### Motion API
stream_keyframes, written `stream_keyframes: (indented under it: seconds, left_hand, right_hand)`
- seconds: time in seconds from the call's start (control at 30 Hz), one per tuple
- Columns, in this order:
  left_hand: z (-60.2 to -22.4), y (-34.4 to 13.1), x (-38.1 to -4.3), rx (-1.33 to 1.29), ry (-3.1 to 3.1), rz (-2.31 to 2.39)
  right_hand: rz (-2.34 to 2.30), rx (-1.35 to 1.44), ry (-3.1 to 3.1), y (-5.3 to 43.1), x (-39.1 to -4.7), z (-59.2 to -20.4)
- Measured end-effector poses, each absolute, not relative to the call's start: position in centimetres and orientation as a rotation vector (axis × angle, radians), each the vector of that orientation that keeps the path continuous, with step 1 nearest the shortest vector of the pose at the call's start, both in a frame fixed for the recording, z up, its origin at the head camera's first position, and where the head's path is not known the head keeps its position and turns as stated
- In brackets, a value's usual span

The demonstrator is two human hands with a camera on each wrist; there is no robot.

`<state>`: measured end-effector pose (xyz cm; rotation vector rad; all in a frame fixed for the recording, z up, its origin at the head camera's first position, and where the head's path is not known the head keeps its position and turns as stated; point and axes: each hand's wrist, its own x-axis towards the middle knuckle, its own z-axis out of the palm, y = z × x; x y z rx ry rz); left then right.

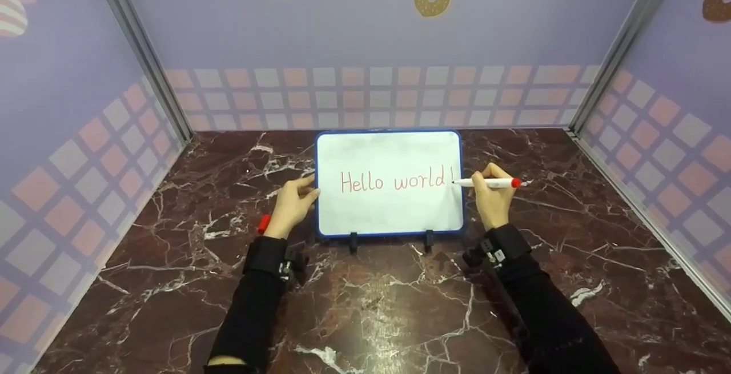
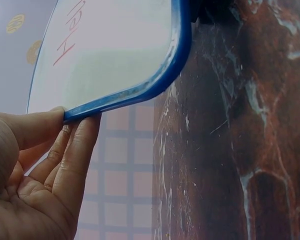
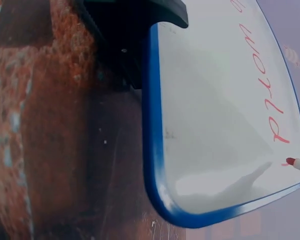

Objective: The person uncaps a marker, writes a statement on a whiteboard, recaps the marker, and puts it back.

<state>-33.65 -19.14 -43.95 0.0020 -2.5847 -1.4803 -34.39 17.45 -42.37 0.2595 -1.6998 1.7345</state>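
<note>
A blue-framed whiteboard (image 1: 388, 214) stands on two black feet, with "Hello world!" on it in red. My left hand (image 1: 292, 205) pinches its left edge; in the left wrist view the thumb (image 2: 37, 127) is on the front side and the fingers are behind. My right hand (image 1: 492, 200) holds a white marker (image 1: 467, 182) with a red end, beside the board's right edge. In the right wrist view the marker's red tip (image 3: 290, 161) is at the exclamation mark, just past the "d"; that view does not show the right hand itself.
A red cap-like piece (image 1: 264, 224) lies on the dark marbled table (image 1: 371, 317) by my left wrist. The board's black feet (image 1: 429, 241) stick out toward me. Patterned panels (image 1: 365, 31) close off the back and both sides.
</note>
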Motion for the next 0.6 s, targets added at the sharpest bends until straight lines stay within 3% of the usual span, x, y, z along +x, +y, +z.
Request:
stream_keyframes:
  seconds: [0.6]
  left_hand:
    - [-43.81,-19.09,-33.52,-0.011,-2.571,-1.474]
  right_hand:
    - [1.906,0.17,-1.495,18.0,-35.01,-42.03]
